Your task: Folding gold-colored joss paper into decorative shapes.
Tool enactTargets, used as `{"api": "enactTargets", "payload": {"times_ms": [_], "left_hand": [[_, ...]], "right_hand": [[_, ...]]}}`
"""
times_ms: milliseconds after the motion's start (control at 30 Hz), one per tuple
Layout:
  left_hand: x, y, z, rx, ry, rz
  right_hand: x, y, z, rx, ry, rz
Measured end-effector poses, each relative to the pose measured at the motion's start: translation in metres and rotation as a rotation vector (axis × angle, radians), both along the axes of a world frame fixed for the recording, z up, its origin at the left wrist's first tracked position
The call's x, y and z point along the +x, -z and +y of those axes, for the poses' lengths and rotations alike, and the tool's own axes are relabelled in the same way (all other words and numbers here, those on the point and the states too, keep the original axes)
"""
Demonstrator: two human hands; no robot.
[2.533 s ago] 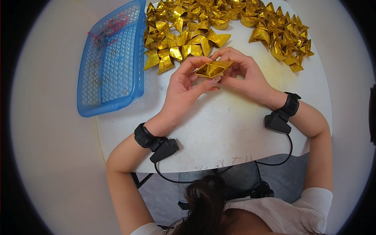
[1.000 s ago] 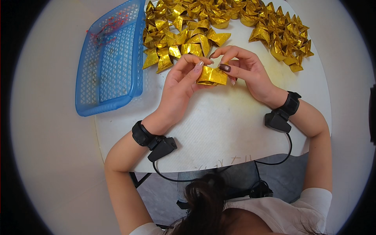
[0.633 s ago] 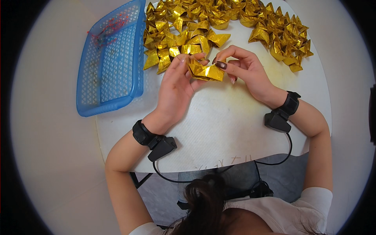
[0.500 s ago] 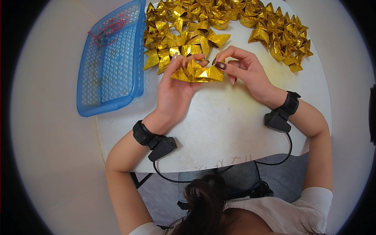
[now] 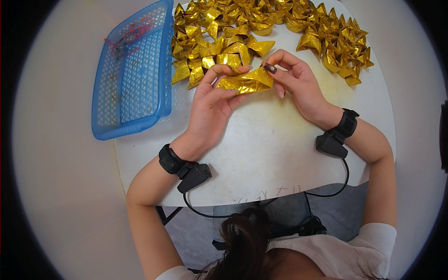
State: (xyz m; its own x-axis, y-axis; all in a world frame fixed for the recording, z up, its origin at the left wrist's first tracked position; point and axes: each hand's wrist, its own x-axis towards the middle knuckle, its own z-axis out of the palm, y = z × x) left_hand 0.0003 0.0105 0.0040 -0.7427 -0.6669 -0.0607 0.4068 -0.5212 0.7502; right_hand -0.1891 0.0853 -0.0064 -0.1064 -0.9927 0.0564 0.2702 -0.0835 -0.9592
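Note:
Between my two hands, just above the white table, is a gold foil paper ingot, its long side facing me. My left hand holds its left part, with the thumb on the near side and the fingers behind. My right hand pinches its right tip between thumb and forefinger. Many more folded gold paper ingots lie crowded just beyond my hands, and another cluster of ingots sits to the right.
A blue plastic basket stands tilted at the left, with small red bits inside. The white table has a curved edge close to me. Black wrist straps with small boxes and cables hang from both forearms.
The held ingot has turned so that its long flat side shows, and it has shifted slightly right. My left thumb has come round onto its near side.

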Motion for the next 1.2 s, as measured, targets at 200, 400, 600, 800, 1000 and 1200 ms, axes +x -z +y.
{"api": "enactTargets", "payload": {"times_ms": [200,400,600,800,1000,1200], "left_hand": [[-0.005,0.002,0.004,-0.116,-0.055,-0.123],[-0.004,0.003,0.005,-0.271,0.032,-0.27],[-0.004,0.007,0.008,-0.324,-0.009,-0.278],[-0.004,0.008,0.009,-0.323,-0.122,-0.299],[-0.006,0.0,0.01,-0.245,-0.162,-0.307],[-0.004,0.004,0.001,-0.322,-0.215,-0.362]], "right_hand": [[-0.002,-0.001,0.0,0.005,0.04,-0.065],[-0.004,0.002,0.0,-0.04,0.12,-0.142],[-0.001,-0.001,0.001,-0.061,0.196,-0.161],[-0.002,0.0,0.001,-0.046,0.231,-0.111],[-0.001,-0.003,0.002,-0.027,0.228,-0.103],[-0.001,-0.005,0.002,-0.03,0.233,-0.099]]}}
